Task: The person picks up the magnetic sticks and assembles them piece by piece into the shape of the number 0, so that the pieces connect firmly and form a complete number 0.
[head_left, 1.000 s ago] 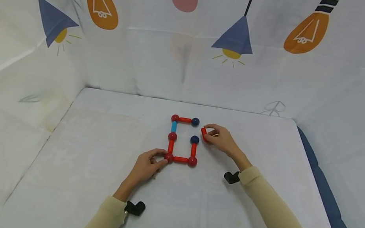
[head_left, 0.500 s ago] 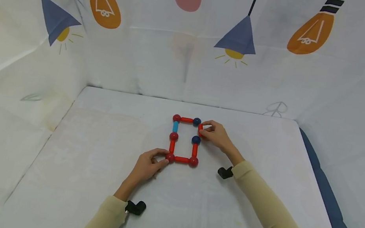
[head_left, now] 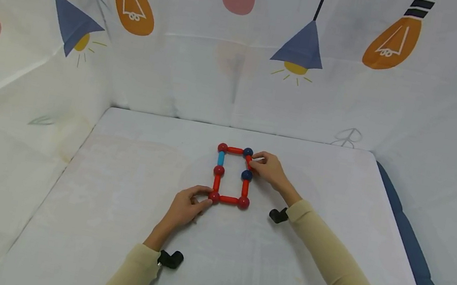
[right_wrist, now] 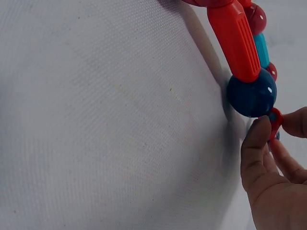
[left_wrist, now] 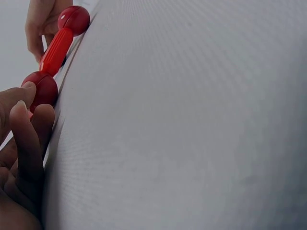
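Observation:
A rectangle of balls and rods lies mid-table in the head view. My left hand [head_left: 182,207] pinches the red ball [head_left: 214,197] at its near left corner, thumb and fingers on the ball in the left wrist view. On the far right side, my right hand [head_left: 271,170] pinches a short red rod [right_wrist: 276,122] between thumb and fingers. That rod spans two dark blue balls, the far corner one [head_left: 248,152] and the nearer one [head_left: 246,175], its ends right at both. A light blue rod [head_left: 221,158] and several red rods make up the other sides.
The white table [head_left: 108,223] ends at a back edge against a white cloth [head_left: 176,74] printed with lamps and bulbs. Dark blue material [head_left: 412,256] runs along the right edge. A black wrist camera [head_left: 171,259] sits on the left wrist.
My right hand has moved left with the red rod, from beside the rectangle into the gap between the two blue balls. The left hand has stayed on its red ball.

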Available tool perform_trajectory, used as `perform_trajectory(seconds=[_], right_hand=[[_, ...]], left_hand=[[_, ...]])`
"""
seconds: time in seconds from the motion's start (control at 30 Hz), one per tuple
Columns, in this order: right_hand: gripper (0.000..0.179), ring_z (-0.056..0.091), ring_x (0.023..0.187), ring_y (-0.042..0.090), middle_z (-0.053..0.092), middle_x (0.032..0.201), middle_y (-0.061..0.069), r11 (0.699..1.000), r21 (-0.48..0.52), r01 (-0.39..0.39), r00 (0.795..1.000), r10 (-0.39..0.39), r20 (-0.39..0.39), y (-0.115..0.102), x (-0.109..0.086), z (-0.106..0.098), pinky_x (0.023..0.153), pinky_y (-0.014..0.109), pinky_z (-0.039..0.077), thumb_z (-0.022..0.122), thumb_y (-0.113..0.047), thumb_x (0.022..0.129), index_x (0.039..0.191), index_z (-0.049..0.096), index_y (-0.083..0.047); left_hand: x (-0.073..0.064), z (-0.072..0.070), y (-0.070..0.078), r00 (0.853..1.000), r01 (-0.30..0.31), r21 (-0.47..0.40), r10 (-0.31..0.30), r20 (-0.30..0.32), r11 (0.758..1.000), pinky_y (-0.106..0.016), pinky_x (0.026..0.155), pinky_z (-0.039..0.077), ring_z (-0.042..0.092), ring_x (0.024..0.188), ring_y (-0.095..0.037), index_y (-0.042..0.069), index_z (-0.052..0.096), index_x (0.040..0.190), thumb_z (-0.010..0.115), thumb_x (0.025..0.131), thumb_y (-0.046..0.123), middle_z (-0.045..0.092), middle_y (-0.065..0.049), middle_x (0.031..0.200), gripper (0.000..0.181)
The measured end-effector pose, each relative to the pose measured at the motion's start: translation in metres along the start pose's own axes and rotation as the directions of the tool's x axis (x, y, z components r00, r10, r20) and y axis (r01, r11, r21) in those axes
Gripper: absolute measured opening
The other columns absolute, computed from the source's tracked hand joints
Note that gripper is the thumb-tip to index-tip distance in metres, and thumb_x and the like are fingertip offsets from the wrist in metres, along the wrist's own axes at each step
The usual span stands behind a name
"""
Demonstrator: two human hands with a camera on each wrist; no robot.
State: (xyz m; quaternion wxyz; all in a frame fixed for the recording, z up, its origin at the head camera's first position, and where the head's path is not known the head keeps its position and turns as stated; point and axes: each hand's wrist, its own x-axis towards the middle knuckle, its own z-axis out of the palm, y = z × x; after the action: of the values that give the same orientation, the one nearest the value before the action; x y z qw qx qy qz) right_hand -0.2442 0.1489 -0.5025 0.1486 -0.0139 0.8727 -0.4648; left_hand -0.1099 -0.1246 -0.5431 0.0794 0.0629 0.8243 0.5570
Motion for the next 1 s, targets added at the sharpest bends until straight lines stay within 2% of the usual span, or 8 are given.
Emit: perform_trajectory(seconds=[0.27,0.5,0.77,0.83,1.0], right_hand=[[0.041,0.070,0.093,0.024,0.070,0.122,0.021,0.999,0.040,-0.020,1.000,0.020,-0.003,0.0006,0.0018,0.0015,0.087,0.034,0.059,0.064,-0.026,0.099,0.131,0.060,-0.002],[0.041,0.069,0.094,0.024,0.070,0.122,0.021,0.995,0.089,-0.036,0.999,0.036,-0.003,0.0015,0.0056,0.0039,0.087,0.034,0.059,0.068,-0.027,0.099,0.131,0.060,-0.002],[0.042,0.066,0.086,0.021,0.070,0.122,0.022,0.994,0.098,-0.041,0.999,0.040,0.009,0.0019,0.0062,0.0082,0.077,0.026,0.057,0.068,-0.027,0.099,0.132,0.059,-0.002],[0.042,0.066,0.085,0.020,0.069,0.123,0.022,0.994,0.105,-0.034,0.999,0.033,0.016,0.0032,0.0072,0.0088,0.075,0.025,0.057,0.068,-0.027,0.100,0.132,0.059,-0.001],[0.045,0.068,0.094,0.023,0.068,0.128,0.023,0.996,0.089,-0.025,0.999,0.023,0.028,0.0023,0.0065,0.0093,0.079,0.028,0.058,0.067,-0.028,0.100,0.134,0.058,-0.001]], left_hand=[[-0.0008,0.0002,0.0009,1.000,0.007,0.005,-0.007,-0.004,1.000,-0.024,0.045,0.047,0.053,0.046,-0.013,0.019,0.069,0.128,0.074,0.096,0.021,0.068,-0.004,0.101,0.033],[-0.0002,0.0012,0.0000,1.000,0.016,0.005,-0.015,-0.010,1.000,-0.025,0.044,0.047,0.053,0.047,-0.014,0.018,0.069,0.128,0.074,0.096,0.020,0.069,-0.005,0.105,0.033],[0.0000,0.0027,-0.0007,1.000,0.002,0.010,-0.002,-0.016,1.000,-0.026,0.043,0.047,0.052,0.045,-0.013,0.018,0.069,0.127,0.075,0.096,0.021,0.069,-0.004,0.102,0.032],[0.0001,0.0027,-0.0006,1.000,-0.005,0.006,0.005,-0.016,1.000,-0.026,0.043,0.047,0.052,0.044,-0.013,0.017,0.070,0.127,0.075,0.096,0.021,0.069,-0.005,0.097,0.032],[-0.0003,0.0022,-0.0004,1.000,-0.009,-0.007,0.009,-0.015,1.000,-0.026,0.042,0.047,0.051,0.043,-0.013,0.018,0.070,0.126,0.075,0.096,0.021,0.066,-0.005,0.085,0.031]])
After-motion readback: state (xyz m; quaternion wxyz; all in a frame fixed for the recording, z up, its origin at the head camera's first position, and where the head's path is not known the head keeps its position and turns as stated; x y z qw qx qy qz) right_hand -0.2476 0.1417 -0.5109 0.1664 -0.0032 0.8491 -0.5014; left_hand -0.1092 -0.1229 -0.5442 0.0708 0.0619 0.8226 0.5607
